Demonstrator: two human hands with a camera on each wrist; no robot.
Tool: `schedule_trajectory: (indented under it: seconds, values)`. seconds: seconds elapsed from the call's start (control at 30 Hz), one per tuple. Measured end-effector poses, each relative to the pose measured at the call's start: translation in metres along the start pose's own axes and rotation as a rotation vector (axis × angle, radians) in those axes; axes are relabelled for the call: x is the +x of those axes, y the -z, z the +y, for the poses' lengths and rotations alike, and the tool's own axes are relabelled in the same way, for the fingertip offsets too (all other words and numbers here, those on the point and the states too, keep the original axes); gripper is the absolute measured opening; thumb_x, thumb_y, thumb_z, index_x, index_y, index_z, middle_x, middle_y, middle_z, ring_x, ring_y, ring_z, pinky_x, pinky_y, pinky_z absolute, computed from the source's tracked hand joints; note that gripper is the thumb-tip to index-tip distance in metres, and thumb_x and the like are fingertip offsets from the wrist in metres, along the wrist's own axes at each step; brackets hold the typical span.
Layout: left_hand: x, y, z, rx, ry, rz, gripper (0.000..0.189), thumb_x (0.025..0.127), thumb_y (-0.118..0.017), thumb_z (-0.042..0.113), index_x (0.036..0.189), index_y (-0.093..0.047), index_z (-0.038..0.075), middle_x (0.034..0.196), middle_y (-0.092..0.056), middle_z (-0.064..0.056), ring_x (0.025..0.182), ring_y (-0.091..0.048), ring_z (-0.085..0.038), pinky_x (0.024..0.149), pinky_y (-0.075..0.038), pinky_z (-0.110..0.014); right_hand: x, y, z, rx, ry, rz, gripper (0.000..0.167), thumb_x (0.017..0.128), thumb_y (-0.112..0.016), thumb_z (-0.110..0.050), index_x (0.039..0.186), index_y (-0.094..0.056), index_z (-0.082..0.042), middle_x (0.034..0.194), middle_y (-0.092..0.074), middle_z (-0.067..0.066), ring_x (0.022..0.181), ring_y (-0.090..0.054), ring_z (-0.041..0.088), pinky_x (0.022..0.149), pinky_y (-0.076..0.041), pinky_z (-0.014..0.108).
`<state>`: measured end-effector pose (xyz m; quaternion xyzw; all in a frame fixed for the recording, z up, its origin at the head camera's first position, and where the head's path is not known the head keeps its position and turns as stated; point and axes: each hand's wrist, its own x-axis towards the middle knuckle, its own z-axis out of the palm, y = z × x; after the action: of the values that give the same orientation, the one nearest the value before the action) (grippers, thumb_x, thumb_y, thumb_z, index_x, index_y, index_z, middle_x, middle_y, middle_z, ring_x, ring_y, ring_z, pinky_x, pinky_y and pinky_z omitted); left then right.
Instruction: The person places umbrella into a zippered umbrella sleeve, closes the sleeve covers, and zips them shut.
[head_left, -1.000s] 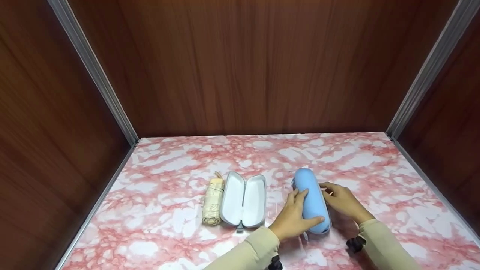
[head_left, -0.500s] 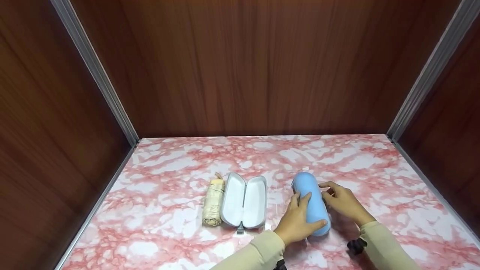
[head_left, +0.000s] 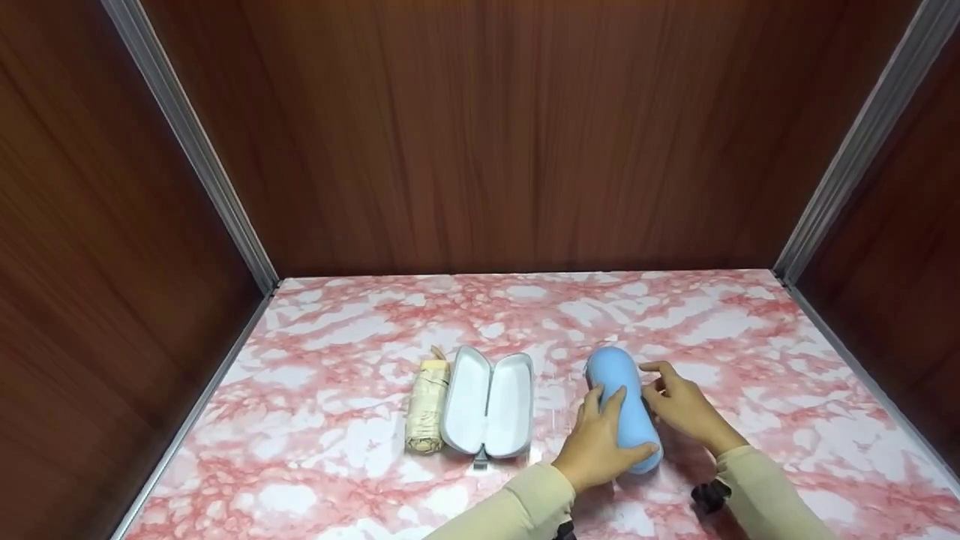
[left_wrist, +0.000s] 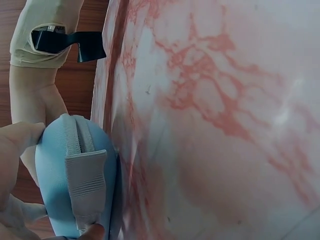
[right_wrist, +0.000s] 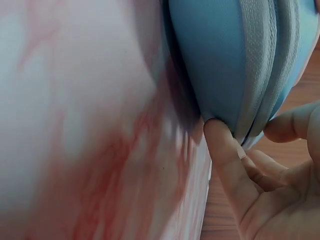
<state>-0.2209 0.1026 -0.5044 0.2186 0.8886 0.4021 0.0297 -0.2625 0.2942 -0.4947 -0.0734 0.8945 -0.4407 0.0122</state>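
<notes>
A blue zip-up glasses case (head_left: 624, 397) with a rounded shell lies right of the middle of the table in the head view. My left hand (head_left: 598, 448) holds it, fingers over its left side and thumb across the near end. Its grey fabric tab (left_wrist: 86, 182) shows in the left wrist view, with a fingertip at the tab's lower end. My right hand (head_left: 681, 405) is on the far-right side of the case. In the right wrist view, its thumb and curled fingers pinch at the grey zipper (right_wrist: 260, 100); the slider itself is hidden.
An open hard glasses case (head_left: 510, 405) with a white lining stands left of the hands. Against its left side lies a cream folding umbrella (head_left: 427, 409). Wood-grain panels (head_left: 480, 150) wall the red-and-white marbled table (head_left: 337, 480) at the back and sides.
The blue case has shifted slightly toward me and rolled a little. My left hand has moved slightly right with it, while my right hand stays at the zipper side.
</notes>
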Motion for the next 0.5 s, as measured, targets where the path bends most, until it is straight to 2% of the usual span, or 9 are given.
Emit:
schedule_trajectory:
  seconds: [0.2, 0.5]
  values:
    - [0.0021, 0.0006, 0.0004, 0.015, 0.009, 0.008, 0.090, 0.084, -0.077, 0.052, 0.155, -0.037, 0.014, 0.155, -0.025, -0.016, 0.138, -0.037, -0.030, 0.099, -0.048, -0.036, -0.0034, 0.0032, -0.0009, 0.009, 0.028, -0.055, 0.042, 0.104, -0.051, -0.021, 0.140, -0.045, -0.002, 0.099, -0.064, 0.014, 0.074, -0.063, 0.023, 0.067, -0.055, 0.039]
    - [0.0029, 0.0029, -0.0009, -0.009, 0.005, 0.012, 0.090, 0.081, -0.079, 0.053, 0.153, -0.041, 0.015, 0.154, -0.026, -0.014, 0.139, -0.034, -0.029, 0.101, -0.047, -0.038, -0.0068, 0.0089, -0.0068, -0.027, -0.015, -0.214, 0.071, 0.099, -0.061, -0.043, 0.152, -0.031, -0.007, 0.112, -0.060, 0.015, 0.097, -0.062, 0.025, 0.080, -0.054, 0.044]
